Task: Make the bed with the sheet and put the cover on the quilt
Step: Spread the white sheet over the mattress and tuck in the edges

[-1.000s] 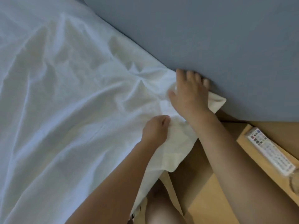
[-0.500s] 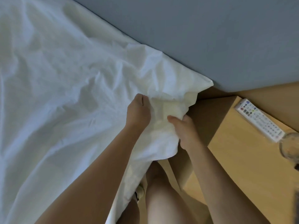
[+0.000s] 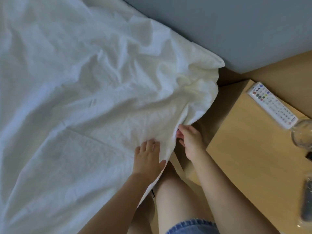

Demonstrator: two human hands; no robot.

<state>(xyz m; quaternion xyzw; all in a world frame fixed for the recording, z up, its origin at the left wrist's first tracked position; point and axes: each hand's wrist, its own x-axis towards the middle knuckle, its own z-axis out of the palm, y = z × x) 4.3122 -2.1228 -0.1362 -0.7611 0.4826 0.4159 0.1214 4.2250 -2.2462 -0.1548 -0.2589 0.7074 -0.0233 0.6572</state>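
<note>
**Desk:** Where is the sheet lying?

**Operator:** The sheet is lying spread and creased over the bed. Its corner is bunching loosely just beside the grey headboard and hanging over the side.

**Desk:** And the grips?

**Operator:** My left grip is lying flat with its fingers straight, pressing the sheet onto the bed's edge and holding nothing. My right grip is curling its fingers round the hanging hem just beside it, pinching the cloth below the bunched corner.

**Desk:** Which step are you working on?

**Operator:** I'm judging it as tucking this corner. The quilt and its cover aren't showing here, so I'm treating that part as not yet begun.

**Desk:** What is the next move calling for?

**Operator:** I'm thinking of drawing the hem taut and pushing it under the mattress while the left grip is pinning the top. The wooden tabletop is standing close on the right, carrying a remote control and a glass, so I'm planning on tucking my elbow in.
</note>
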